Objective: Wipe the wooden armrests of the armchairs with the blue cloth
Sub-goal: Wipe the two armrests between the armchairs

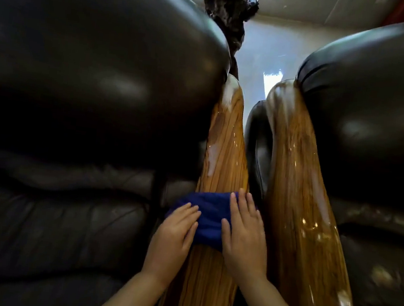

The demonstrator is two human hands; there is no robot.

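Note:
Two glossy wooden armrests run away from me side by side: the left armrest [223, 150] belongs to the left armchair, the right armrest [299, 188] to the right armchair. A dark blue cloth [210, 216] is draped across the left armrest about halfway along. My left hand [173, 234] presses flat on the cloth's left part. On its right part my right hand [243, 234] lies flat with the fingers spread. The armrest under the cloth is hidden.
The dark leather back cushion of the left armchair [91, 79] bulges at the left, and that of the right armchair [378, 121] at the right. A narrow gap separates the two armrests. A dark gnarled object [229, 11] stands beyond, against a pale wall.

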